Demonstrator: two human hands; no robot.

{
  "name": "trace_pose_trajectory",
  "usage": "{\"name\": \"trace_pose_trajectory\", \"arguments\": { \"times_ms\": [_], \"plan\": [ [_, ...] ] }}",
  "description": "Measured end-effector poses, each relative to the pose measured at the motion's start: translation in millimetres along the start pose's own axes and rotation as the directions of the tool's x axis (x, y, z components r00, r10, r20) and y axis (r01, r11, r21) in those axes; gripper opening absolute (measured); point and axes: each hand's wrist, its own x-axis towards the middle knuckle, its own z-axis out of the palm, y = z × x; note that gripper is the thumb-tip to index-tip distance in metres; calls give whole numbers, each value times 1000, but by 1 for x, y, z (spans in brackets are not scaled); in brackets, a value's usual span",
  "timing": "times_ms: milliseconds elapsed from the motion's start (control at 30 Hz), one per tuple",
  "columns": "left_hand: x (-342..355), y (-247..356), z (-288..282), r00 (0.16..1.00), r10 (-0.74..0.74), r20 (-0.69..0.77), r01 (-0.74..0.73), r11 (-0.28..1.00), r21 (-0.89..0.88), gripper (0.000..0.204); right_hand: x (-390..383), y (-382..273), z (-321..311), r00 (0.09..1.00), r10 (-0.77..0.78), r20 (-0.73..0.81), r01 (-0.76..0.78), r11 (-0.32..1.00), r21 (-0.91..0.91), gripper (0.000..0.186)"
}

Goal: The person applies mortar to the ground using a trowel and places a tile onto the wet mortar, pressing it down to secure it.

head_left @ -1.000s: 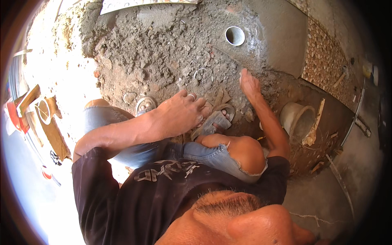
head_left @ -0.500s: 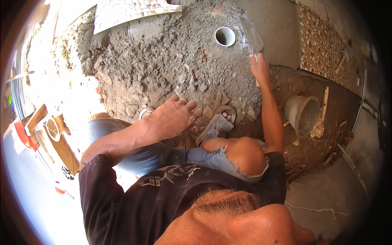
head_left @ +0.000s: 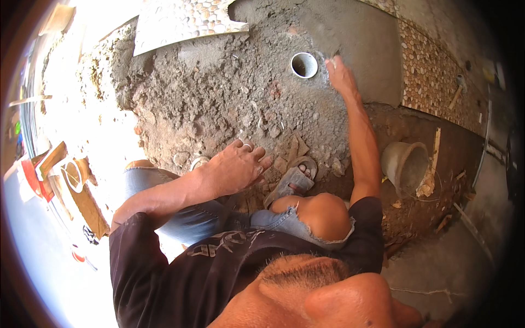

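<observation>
Notably, the right hand [head_left: 342, 75] was nearer the round pipe [head_left: 309, 59], which stood mouth-up just to its left, beside smooth mortar [head_left: 374, 54]. Right fingers were curled, grip undeterminable. The left hand [head_left: 235, 165], well apart, had bent fingers; palm hidden, contents undeterminable.

From here I see pale, block-like lettering [head_left: 228, 244] across the chest of the dark shirt [head_left: 210, 279], its strokes broken up where the cloth creases and tilts away from me. I can't make out any word in it for certain.
</observation>
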Motion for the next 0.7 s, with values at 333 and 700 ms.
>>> {"name": "trace_pose_trajectory", "arguments": {
  "times_ms": [333,700],
  "plan": [
    [-3,0,-3,1000,-7,6,7,1000,-16,40,13,-14,-13,999,-48,-9,49,998,27,47],
    [1,4,0,999,15,34,-16,1000,20,34,45,18,13,993,-96,71,103,990,-95,45]
  ]
}}
